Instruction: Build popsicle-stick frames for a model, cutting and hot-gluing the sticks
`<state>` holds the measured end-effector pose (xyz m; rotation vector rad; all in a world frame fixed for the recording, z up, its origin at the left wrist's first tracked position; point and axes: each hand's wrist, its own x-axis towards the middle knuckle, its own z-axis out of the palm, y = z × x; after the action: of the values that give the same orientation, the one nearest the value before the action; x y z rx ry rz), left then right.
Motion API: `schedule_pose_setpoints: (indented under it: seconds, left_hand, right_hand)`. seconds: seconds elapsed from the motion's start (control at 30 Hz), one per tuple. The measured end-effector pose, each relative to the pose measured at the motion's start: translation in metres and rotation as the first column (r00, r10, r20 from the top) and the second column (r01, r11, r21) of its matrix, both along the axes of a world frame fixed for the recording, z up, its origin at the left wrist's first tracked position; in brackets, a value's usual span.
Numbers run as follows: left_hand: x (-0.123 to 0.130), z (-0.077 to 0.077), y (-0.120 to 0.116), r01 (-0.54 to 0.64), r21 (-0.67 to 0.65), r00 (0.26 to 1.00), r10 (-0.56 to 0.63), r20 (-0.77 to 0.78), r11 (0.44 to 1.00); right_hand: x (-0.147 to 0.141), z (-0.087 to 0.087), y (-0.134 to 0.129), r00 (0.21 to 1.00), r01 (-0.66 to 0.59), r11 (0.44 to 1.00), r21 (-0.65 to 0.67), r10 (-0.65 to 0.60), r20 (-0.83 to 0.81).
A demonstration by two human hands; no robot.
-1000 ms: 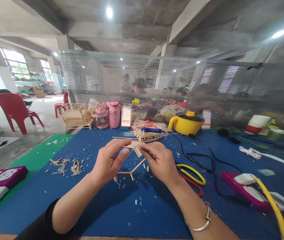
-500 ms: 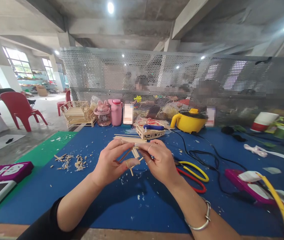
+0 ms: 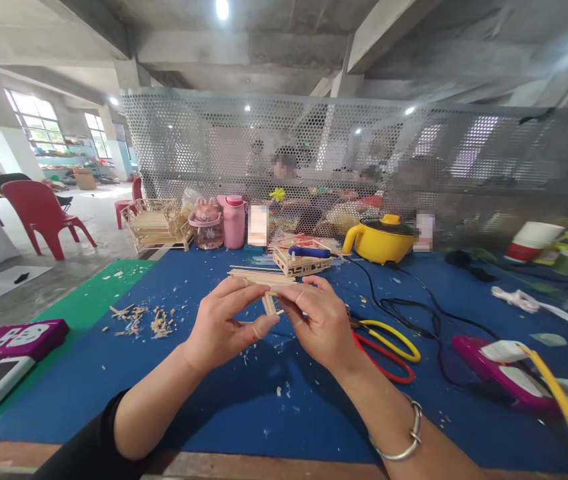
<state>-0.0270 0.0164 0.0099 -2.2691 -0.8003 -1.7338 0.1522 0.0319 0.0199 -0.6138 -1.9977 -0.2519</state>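
My left hand (image 3: 221, 328) and my right hand (image 3: 317, 323) meet above the blue mat (image 3: 204, 400). Together they pinch a small frame of thin wooden sticks (image 3: 268, 303), which is mostly hidden between the fingers. The thumbs and forefingers close on it from both sides. A silver bangle (image 3: 407, 437) sits on my right wrist. Behind the hands lie loose long sticks (image 3: 257, 273) and a small wooden lattice model (image 3: 300, 263) with a blue-handled tool (image 3: 309, 252) on top.
Yellow and red-handled cutters (image 3: 389, 343) lie right of my hands, beside black cables (image 3: 404, 310). Wood scraps (image 3: 141, 321) litter the left. Purple power strips sit at the left (image 3: 14, 337) and right (image 3: 494, 367). A yellow pot (image 3: 381, 241), pink bottles (image 3: 231, 220) and a mesh screen with people behind stand at the back.
The stick frame has been drawn up off the mat and folded in between my fingers, so less of it shows. The view has tilted slightly downward.
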Motion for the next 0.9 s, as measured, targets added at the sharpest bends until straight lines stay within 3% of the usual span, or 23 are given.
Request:
schedule_pose_setpoints:
  seconds: [0.37,0.5,0.57,0.63,0.8,0.87,0.9]
  left_hand:
    - [-0.001,-0.002,0.001,0.013,-0.047,1.0,-0.013,-0.001,0.999]
    - [-0.001,-0.004,0.002,0.076,-0.232,0.996,-0.066,0.053,0.97]
    - [0.0,-0.003,0.002,0.157,-0.404,0.983,-0.104,0.148,0.901]
    - [0.001,-0.002,0.001,0.295,-0.535,0.946,-0.165,0.279,0.792]
    - [0.007,0.0,0.0,0.643,-0.569,0.76,-0.33,0.56,0.513]
    - [0.009,0.0,0.001,0.683,-0.559,0.723,-0.328,0.608,0.471]
    - [0.009,-0.001,0.001,0.678,-0.559,0.725,-0.31,0.615,0.477]
  right_hand:
    - [-0.001,-0.002,0.001,1.0,0.011,1.0,-0.003,-0.011,-0.018]
    - [-0.001,-0.002,0.002,0.996,0.044,0.997,-0.06,-0.049,-0.074]
    - [0.0,-0.003,0.004,0.996,0.041,0.995,-0.088,-0.048,-0.079]
    - [0.001,-0.003,0.006,0.997,0.031,0.994,-0.108,-0.038,-0.07]
    - [0.002,-0.001,0.005,0.999,0.011,0.985,-0.171,-0.018,-0.04]
    - [0.004,0.002,0.001,0.998,-0.011,0.982,-0.187,-0.001,-0.062]
    - [0.005,0.004,-0.001,0.996,-0.037,0.981,-0.193,0.02,-0.085]
